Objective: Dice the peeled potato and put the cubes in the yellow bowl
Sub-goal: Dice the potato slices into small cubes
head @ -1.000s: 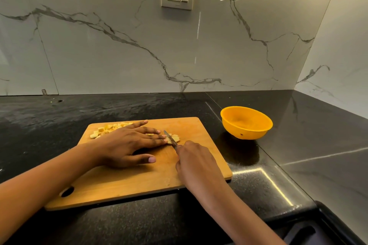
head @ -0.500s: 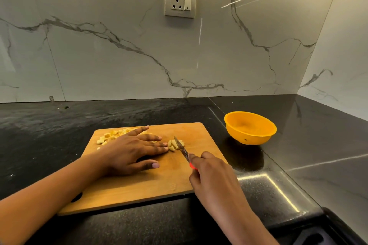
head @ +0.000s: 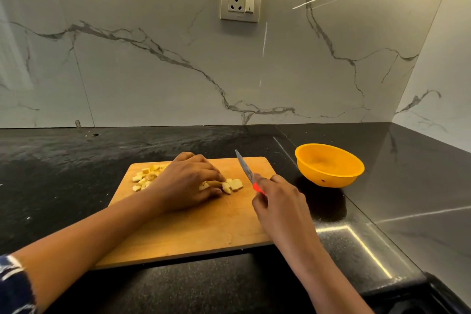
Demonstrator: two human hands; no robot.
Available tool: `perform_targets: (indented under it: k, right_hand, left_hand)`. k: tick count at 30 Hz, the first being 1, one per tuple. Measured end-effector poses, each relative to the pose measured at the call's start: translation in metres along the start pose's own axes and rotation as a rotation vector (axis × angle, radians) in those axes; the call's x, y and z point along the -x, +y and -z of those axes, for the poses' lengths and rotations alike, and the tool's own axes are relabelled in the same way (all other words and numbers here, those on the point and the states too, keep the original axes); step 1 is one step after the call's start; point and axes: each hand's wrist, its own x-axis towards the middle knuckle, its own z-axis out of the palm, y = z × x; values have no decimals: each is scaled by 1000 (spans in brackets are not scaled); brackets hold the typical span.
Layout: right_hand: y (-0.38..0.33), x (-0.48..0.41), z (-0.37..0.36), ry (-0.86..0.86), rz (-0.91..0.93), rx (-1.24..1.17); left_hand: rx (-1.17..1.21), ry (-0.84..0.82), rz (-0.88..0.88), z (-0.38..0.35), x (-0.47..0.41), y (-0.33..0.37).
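A wooden cutting board (head: 193, 232) lies on the black counter. Pale potato cubes (head: 144, 178) sit in a pile at its far left, and a second small group of potato pieces (head: 233, 185) lies near the board's middle. My left hand (head: 186, 181) is curled over the board between the two groups, its fingertips on the right-hand pieces. My right hand (head: 277, 201) grips a knife (head: 245, 168) by its red handle, the blade lifted off the board and pointing away. The yellow bowl (head: 328, 164) stands to the right of the board, with nothing visible in it.
The black counter (head: 407, 186) wraps round a corner at the right. A marble wall with a socket (head: 240, 1) rises behind. A dark sink edge (head: 433, 290) shows at the lower right.
My right hand has lifted the knife off the potato pieces and drawn it right. My left hand has curled its fingers from flat and gathered the pieces near the board's middle.
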Motion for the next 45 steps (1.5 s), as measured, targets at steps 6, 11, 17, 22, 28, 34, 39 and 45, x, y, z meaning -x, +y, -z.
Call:
perform_targets:
  k: [6,11,17,22,28,34,39,45]
  right_hand:
    - [11,-3,1,46,-61,15]
    - [14,-25,-5,33,-72,-22]
    - [23,-42,-11,26,-97,-57]
    - [26,-38,-15,18,-103,-81]
    - [31,-39,-14,79,-181,-90]
    - [36,-35,-13,69,-202,-99]
    - [32,-34,-15,47,-182,-107]
    - [27,-31,-12,41,-174,-122]
  left_hand:
    - [154,-192,31,1,-23,21]
    - [146,-160,30,2,-39,16]
    - [201,-121,104,24,-13,-10]
    - [218,40,203,39,7,-24]
    - [167,-80,23,22,-27,31]
    - [34,-156,38,13,-43,26]
    - [116,-206,172,41,-18,-10]
    - [184,-104,247,55,4,-26]
